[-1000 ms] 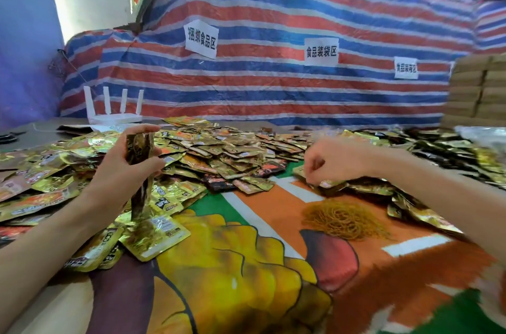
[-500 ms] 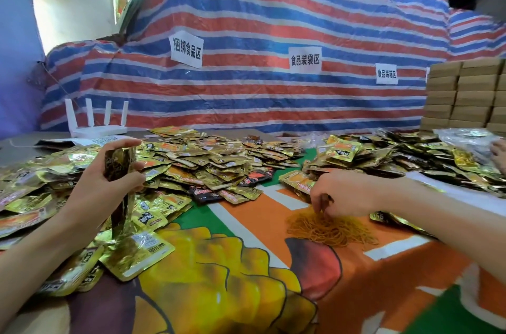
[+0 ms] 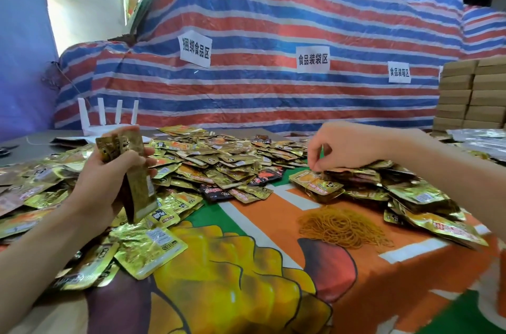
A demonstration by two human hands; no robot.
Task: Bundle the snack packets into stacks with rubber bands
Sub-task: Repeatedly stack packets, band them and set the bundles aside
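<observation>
My left hand [image 3: 109, 183] grips an upright stack of gold snack packets [image 3: 134, 169] above the loose packets at the left. My right hand [image 3: 347, 144] is raised over the right-hand pile, its fingertips pinching a thin rubber band [image 3: 322, 158] that hangs down. A heap of tan rubber bands [image 3: 342, 227] lies on the orange part of the cloth below that hand. Gold and dark loose packets [image 3: 219, 164] cover the table's middle and back. More packets [image 3: 410, 191] are piled at the right.
A colourful printed cloth [image 3: 246, 265] covers the table. A white router [image 3: 106, 120] stands at the back left. Stacked cardboard boxes [image 3: 471, 92] rise at the far right, before a striped tarp [image 3: 273, 32] with paper signs.
My right hand dipped into the rubber band heap, then lifted up and back with a band pinched in its fingers. My left hand kept its grip on the packet stack.
</observation>
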